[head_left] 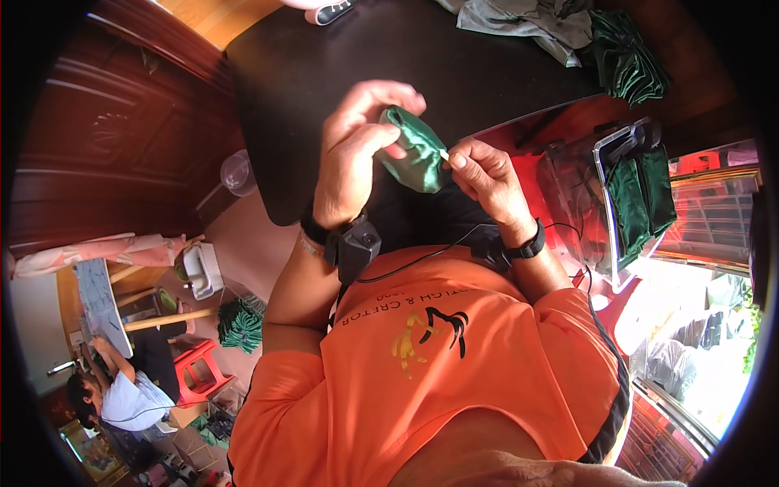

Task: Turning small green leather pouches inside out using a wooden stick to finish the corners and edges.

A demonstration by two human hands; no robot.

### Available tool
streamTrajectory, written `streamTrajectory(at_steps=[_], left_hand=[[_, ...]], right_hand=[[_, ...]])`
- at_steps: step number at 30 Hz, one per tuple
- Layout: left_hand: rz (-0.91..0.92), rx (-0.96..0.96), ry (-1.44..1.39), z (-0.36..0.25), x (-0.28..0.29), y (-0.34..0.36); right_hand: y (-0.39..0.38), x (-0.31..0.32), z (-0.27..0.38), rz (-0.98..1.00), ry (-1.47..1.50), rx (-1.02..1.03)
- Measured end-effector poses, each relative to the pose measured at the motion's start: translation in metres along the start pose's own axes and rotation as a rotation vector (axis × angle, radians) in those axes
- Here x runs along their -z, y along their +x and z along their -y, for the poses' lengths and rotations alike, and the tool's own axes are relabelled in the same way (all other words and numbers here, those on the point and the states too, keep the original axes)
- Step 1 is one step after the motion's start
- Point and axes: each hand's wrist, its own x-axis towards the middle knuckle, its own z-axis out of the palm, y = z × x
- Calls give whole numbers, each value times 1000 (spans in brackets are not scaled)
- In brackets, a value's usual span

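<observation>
A small shiny green satin pouch [416, 154] hangs between my two hands, above the near edge of the dark table. My left hand [347, 154] curves around its left side, the thumb and a fingertip against the cloth and the upper fingers raised and slightly blurred. At the pouch's right edge, my right hand [485, 173] pinches a thin pale-yellow strip [445, 156] between thumb and forefinger. Whether that strip is a cord or something stiffer cannot be made out. The pouch's far side is hidden.
The dark table [349, 69] carries grey cloth [527, 28] at its far right, beside a stack of green cloth pieces [623, 61]. More green cloth [641, 199] hangs over a metal-framed rack on the right. A co-worker [134, 394] sits at lower left, near a red stool [201, 373].
</observation>
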Motion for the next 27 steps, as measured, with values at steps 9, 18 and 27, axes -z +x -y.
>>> streamTrajectory(at_steps=[9,18,27], left_hand=[[-156,54,-131,13,-1,2],[-200,-3,-152,28,-20,-12],[-238,-40,-4,20,-11,-5]], right_hand=[[-5,0,-7,-77,-105,29],[-1,-17,-9,-38,402,-177],[-2,-4,-14,-44,-54,15]])
